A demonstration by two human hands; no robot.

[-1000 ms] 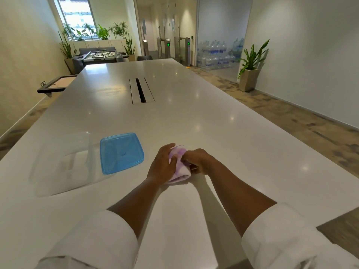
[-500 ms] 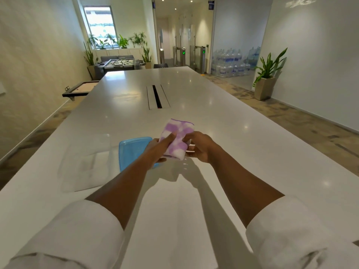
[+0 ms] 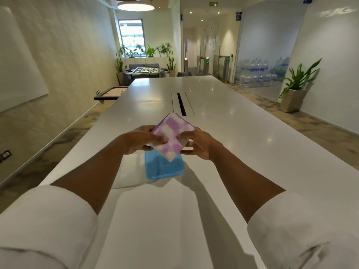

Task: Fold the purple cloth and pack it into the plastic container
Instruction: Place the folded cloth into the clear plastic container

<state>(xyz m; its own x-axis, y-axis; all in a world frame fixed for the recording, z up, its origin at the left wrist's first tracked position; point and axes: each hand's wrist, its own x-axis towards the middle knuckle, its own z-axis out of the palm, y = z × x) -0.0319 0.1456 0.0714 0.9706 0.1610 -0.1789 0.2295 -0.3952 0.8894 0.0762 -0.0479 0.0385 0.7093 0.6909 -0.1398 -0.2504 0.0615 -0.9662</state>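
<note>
The purple-and-white checked cloth (image 3: 172,136) is folded into a small thick square and held up in the air with one corner pointing down. My left hand (image 3: 139,140) pinches its left side and my right hand (image 3: 198,146) grips its right side. Directly below it a blue plastic lid (image 3: 165,169) lies flat on the white table (image 3: 242,152). The clear plastic container (image 3: 130,181) shows only as a faint transparent edge to the left of the lid, mostly hidden behind my left forearm.
A cable slot (image 3: 181,103) runs along the table's middle beyond my hands. The table's left edge (image 3: 81,136) drops to the floor. A potted plant (image 3: 293,98) and stacked water bottles (image 3: 256,74) stand at the right wall.
Both hands have lifted the folded cloth off the table and carried it left, from beside the blue lid to above it. The camera has tilted up.
</note>
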